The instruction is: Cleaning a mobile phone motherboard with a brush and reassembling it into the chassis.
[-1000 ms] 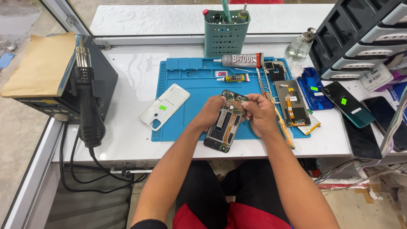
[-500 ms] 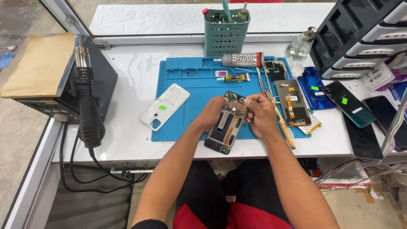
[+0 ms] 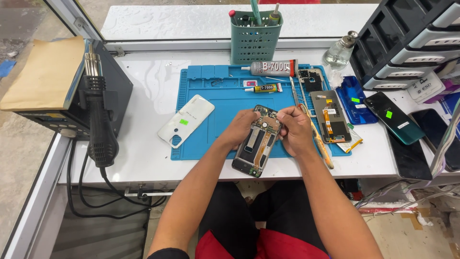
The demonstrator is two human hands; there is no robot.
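- Head view: an opened phone [image 3: 256, 144] with its back removed sits just below the centre of the frame, tilted, its lower end over the front edge of the blue mat [image 3: 215, 96]. Its inside shows a dark frame, a grey metal plate, a copper-coloured flex strip and a small circuit board at the top end.
- The blue mat is a flat, matte sheet, seemingly rubbery, with moulded compartments along its upper edge; it lies on a glossy white table [image 3: 139, 158].
- Left of centre, a smooth white back cover [image 3: 187, 120] lies half on the mat.
- A grey glue tube [image 3: 268, 68] lies at the mat's upper edge, below a perforated green basket [image 3: 254, 41].
- At the far left, a black hot-air gun [image 3: 98, 120] with a metal nozzle hangs on its station.
- The left hand [image 3: 239, 129] grips the phone's left side, fingers curled around its edge.
- The right hand [image 3: 297, 129] has its fingertips pressed together at the phone's upper right corner; what they pinch is too small to tell.
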